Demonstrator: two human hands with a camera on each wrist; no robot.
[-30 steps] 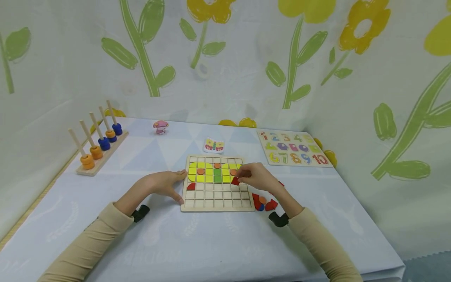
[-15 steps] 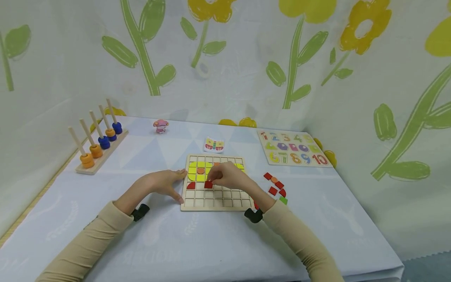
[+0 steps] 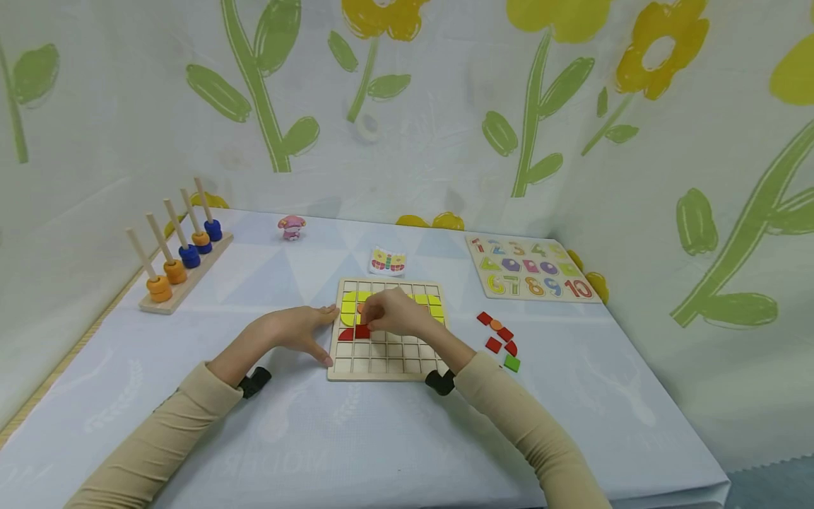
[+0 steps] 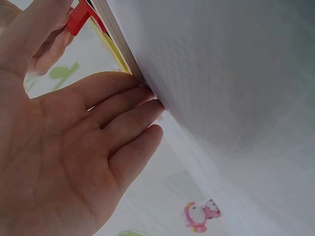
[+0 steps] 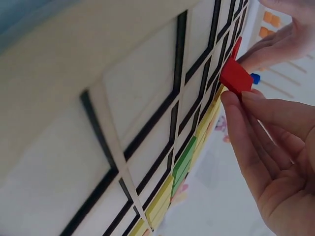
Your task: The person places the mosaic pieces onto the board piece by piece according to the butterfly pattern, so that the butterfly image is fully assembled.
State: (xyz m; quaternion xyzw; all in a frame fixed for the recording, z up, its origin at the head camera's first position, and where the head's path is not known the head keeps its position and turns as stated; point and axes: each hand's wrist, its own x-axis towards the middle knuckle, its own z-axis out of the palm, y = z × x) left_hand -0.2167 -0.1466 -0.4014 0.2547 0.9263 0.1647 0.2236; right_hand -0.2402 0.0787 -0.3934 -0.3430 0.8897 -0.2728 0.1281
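A wooden grid board [image 3: 394, 377] lies mid-table with yellow, green and orange pieces set in its upper rows. My right hand [image 3: 397, 313] pinches a red square tile [image 5: 236, 76] between thumb and forefinger, tilted over the row below the yellow pieces. Beside that tile, a red quarter-round piece [image 3: 346, 334] sits in the leftmost part of the row. My left hand [image 3: 297, 331] rests along the board's left edge, its fingers extended and touching the side, as the left wrist view also shows. The right hand covers part of the yellow and green pieces.
Loose red, orange and green pieces [image 3: 493, 345] lie right of the board. Behind it are a butterfly pattern card [image 3: 387, 261] and a pink figurine [image 3: 292, 227]. A peg stacker [image 3: 186, 276] stands at the left, a number puzzle [image 3: 533, 268] at the back right.
My right hand has carried the red square tile leftward across the board, from its right side to beside the red quarter-round piece. The left hand has stayed at the board's edge.
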